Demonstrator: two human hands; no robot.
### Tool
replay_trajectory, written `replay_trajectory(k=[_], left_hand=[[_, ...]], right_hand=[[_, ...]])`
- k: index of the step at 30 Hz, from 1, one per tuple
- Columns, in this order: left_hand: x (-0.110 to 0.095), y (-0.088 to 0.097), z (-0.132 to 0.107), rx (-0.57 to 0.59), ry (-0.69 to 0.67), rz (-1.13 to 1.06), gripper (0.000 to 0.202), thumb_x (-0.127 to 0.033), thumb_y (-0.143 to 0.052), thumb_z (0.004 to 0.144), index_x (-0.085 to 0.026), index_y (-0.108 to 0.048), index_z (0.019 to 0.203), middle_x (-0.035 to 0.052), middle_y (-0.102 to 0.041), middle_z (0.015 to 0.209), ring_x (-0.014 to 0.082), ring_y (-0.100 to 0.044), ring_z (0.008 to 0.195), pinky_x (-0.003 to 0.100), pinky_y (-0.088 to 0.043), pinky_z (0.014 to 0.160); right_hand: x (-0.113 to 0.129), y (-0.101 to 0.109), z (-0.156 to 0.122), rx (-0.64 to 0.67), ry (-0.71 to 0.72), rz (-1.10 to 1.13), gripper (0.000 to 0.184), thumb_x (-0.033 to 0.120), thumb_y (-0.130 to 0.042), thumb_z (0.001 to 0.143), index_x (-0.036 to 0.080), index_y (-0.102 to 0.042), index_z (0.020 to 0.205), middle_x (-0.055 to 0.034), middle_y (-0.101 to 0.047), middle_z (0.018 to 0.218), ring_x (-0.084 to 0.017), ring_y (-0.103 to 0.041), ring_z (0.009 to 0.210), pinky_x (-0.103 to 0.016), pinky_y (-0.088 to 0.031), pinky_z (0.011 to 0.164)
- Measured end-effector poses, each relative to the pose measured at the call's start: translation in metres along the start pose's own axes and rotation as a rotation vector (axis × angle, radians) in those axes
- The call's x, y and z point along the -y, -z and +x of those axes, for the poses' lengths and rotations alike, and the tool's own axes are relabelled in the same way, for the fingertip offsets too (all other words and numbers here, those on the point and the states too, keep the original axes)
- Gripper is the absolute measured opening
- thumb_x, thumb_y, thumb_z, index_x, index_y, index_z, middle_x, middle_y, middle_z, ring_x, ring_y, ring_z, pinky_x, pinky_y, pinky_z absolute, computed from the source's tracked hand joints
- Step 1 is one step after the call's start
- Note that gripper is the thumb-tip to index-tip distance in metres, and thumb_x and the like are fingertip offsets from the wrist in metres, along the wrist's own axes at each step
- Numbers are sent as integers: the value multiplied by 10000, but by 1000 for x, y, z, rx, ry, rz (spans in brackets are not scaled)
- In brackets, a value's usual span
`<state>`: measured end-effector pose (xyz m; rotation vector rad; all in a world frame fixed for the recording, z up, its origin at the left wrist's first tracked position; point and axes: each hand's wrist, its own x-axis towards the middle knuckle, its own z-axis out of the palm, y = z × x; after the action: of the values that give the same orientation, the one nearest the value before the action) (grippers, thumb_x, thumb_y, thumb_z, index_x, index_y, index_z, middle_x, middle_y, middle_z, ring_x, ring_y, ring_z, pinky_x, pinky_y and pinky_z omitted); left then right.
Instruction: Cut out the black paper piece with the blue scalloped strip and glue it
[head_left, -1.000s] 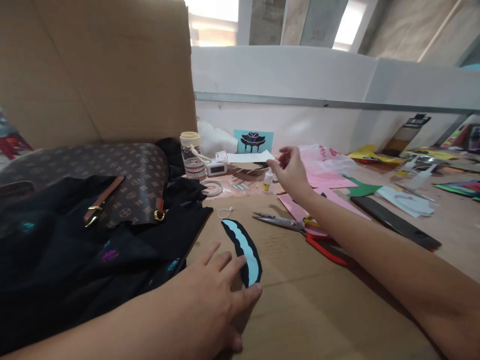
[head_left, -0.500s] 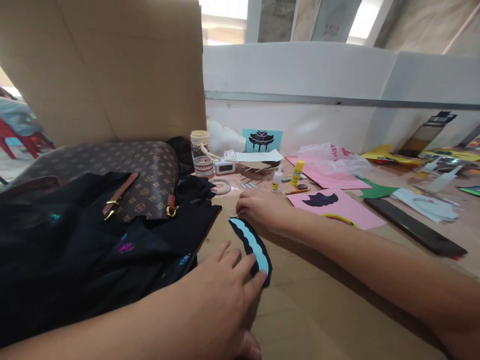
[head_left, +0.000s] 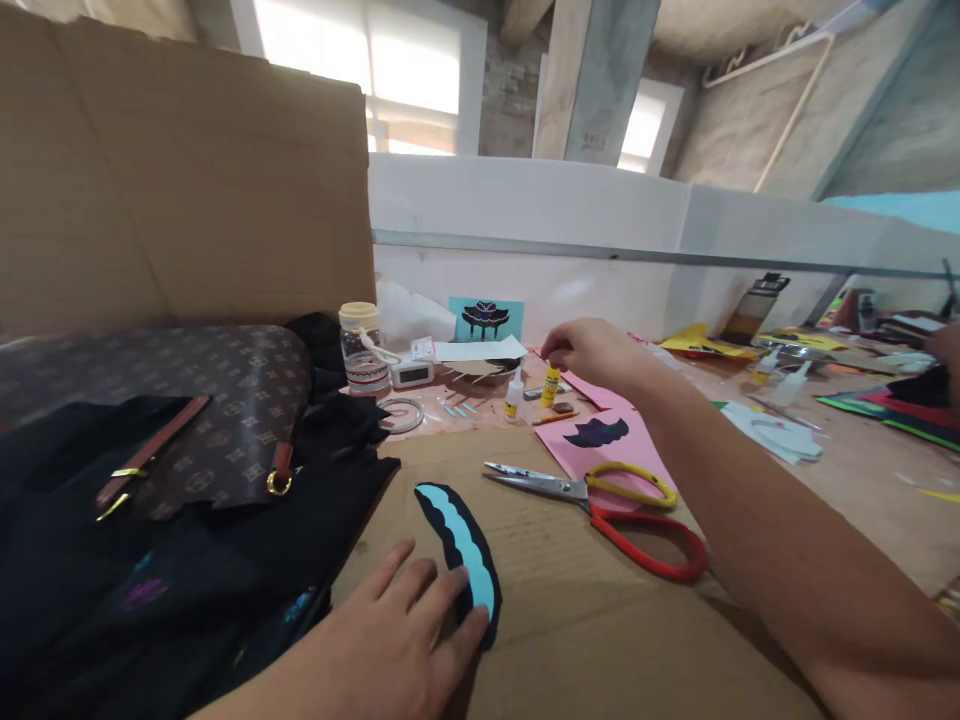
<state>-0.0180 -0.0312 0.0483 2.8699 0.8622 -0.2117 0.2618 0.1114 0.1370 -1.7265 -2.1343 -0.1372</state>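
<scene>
My left hand (head_left: pixel 405 630) lies on the cardboard with fingers spread. Its fingertips rest on the lower end of a curved black paper cut-out (head_left: pixel 489 575) with a wavy light-blue strip (head_left: pixel 457 530) along its middle. Farther off, my right hand (head_left: pixel 589 350) reaches over the table, its fingers closed round the top of an upright yellow glue stick (head_left: pixel 551 388). Scissors (head_left: pixel 574 487) with one yellow and one red handle lie slightly open on the cardboard, left of my right forearm. Beyond them is pink paper (head_left: pixel 559 448) bearing a dark cut-out (head_left: pixel 598 432).
A small glue bottle (head_left: pixel 514 396) stands left of the glue stick. Behind are a digital clock (head_left: pixel 412 373), a jar (head_left: pixel 364 350) and a blue card (head_left: pixel 489 318) with a black pavilion shape. At left lie a brown bag (head_left: pixel 225 400) and black cloth (head_left: pixel 45 560). Another person's hand (head_left: pixel 946 345) shows far right.
My right hand has moved from beside the cut-out's far end to the glue stick. The scissors, mostly hidden behind my arm before, now show. My left hand stays on the cut-out; the view has shifted.
</scene>
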Motion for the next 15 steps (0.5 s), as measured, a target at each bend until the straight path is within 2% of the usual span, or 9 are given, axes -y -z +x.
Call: replay_trajectory(k=[1, 3, 6, 8, 12, 15], left_hand=[[0, 1, -1, 2, 0, 3, 461, -233, -489, 999, -201, -579, 1451, 219, -607, 1428, 419, -593, 1289, 624, -424, 1101], [-2, 4, -2, 13, 4, 6, 465, -223, -500, 995, -210, -577, 1453, 207, -608, 1433, 412, -592, 1296, 611, -427, 1107], [-3, 8, -3, 47, 14, 0, 467, -201, -522, 983, -206, -587, 1446, 205, -607, 1436, 419, -592, 1298, 614, -435, 1106], [-4, 12, -2, 82, 26, -8, 460, -204, -543, 976, -203, -601, 1432, 206, -610, 1433, 423, -590, 1302, 617, -437, 1108], [-8, 19, 2, 195, 53, 24, 502, -209, -561, 963, -193, -565, 1465, 211, -569, 1475, 434, -559, 1334, 641, -418, 1118], [-10, 20, 2, 214, 44, 48, 529, -144, -526, 957, -181, -539, 1484, 212, -546, 1495, 429, -551, 1344, 637, -417, 1119]], right_hand=[[-8, -4, 2, 37, -21, -16, 86, 189, -668, 925, 168, -749, 912, -66, -769, 929, -200, -705, 844, -356, -563, 795], [-19, -16, 6, 111, -42, -32, 157, 312, -661, 972, 163, -712, 984, -47, -738, 978, -170, -695, 837, -356, -589, 785], [-24, -29, 12, 142, -35, -23, 215, 357, -632, 996, 163, -687, 1071, -52, -719, 1043, -163, -694, 849, -352, -602, 772], [-22, -31, 14, 84, -34, -21, 215, 352, -634, 994, 162, -689, 1077, -56, -720, 1054, -172, -698, 876, -372, -600, 801], [-17, -35, 17, -112, -37, -33, 232, 342, -617, 1003, 168, -680, 1143, -72, -710, 1133, -212, -691, 1007, -437, -577, 901], [-17, -46, 19, -164, -6, -36, 240, 338, -618, 1003, 168, -674, 1162, -75, -705, 1154, -218, -688, 1026, -446, -575, 910]])
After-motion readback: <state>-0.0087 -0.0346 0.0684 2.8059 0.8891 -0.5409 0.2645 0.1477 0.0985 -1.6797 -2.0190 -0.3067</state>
